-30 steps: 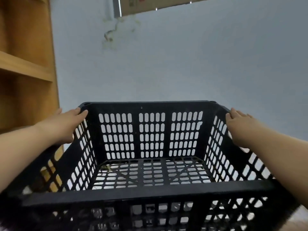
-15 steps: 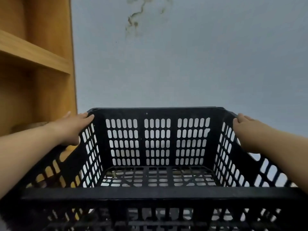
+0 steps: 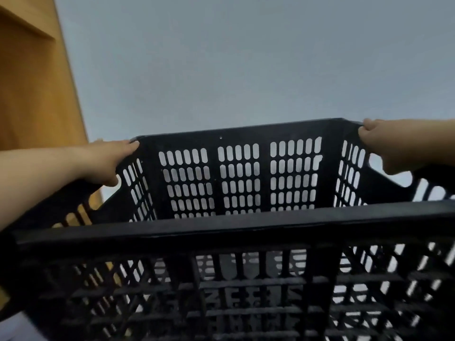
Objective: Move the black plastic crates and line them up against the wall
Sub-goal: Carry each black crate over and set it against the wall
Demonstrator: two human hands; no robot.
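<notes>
Crate [image 3: 236, 178] sits between my hands, held up in front of me with its far side toward the wall [image 3: 246, 65] and a wooden shelf [image 3: 32, 89] off to the left. My left hand [image 3: 103, 163] is closed around the left rim by the handle cut-out; my right hand [image 3: 394, 146] grips the right rim the same way. I judge the step is carrying it to the wall. To do it well I keep both grips even, hold the crate level, lower it squarely, and clear the shelf's edge.
</notes>
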